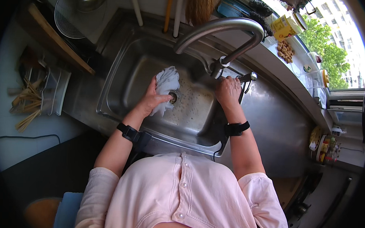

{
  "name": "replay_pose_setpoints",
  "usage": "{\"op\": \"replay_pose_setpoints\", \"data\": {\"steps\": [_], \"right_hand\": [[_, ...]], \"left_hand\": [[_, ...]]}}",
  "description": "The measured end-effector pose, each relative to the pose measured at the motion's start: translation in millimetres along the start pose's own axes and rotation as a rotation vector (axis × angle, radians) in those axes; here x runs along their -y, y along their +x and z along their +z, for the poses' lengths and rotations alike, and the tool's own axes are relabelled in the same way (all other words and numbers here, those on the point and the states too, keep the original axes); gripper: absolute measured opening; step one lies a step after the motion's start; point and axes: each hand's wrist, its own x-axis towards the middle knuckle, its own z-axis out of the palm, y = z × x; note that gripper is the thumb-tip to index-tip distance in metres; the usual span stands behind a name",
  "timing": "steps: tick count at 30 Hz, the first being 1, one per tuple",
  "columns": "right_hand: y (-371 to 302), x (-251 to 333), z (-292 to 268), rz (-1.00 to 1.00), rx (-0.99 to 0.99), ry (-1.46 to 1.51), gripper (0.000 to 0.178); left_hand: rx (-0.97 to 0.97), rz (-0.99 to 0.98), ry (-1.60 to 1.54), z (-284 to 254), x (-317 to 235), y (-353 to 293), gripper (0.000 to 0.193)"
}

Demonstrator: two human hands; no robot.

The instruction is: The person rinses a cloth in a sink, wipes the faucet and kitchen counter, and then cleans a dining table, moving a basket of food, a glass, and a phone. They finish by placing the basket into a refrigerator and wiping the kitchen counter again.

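My left hand (154,99) is closed round a bunched, pale white cloth (167,81). It holds the cloth over the stainless steel sink (131,67), beside the drain (173,98), with the cloth's lower end hanging next to it. At the back right of the basin, my right hand (229,90) has its fingers curled at the base of the faucet (220,67), against the metal lever (248,77). Its fingertips are hidden behind the knuckles. The faucet's curved spout (219,26) arches over the back of the sink. Water drops dot the basin floor.
A wooden board (57,39) and a holder with chopsticks (30,99) stand on the left. Behind the sink are a broom (199,8) and several poles. Nuts (285,51), a yellow package (285,27) and jars (316,77) line the windowsill. Steel counter (272,118) extends right.
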Motion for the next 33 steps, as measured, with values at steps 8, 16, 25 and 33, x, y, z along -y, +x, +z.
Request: {"op": "replay_pose_setpoints", "data": {"steps": [8,16,25,33], "right_hand": [[-5.7,121.4,32.7,0.603,0.490,1.720,0.055],[37.3,144.7,77.4,0.518,0.995,2.503,0.032],[28.5,181.4,81.4,0.859,0.488,2.198,0.030],[14.2,177.7,79.9,0.872,0.444,2.329,0.026]], "left_hand": [[-0.005,0.165,0.298,-5.8,-0.6,13.8,0.068],[-0.216,0.415,0.972,44.7,-22.0,3.3,0.030],[-0.456,0.344,1.185,1.0,-14.1,54.0,0.016],[-0.264,0.350,1.255,11.4,-8.0,45.4,0.021]]}}
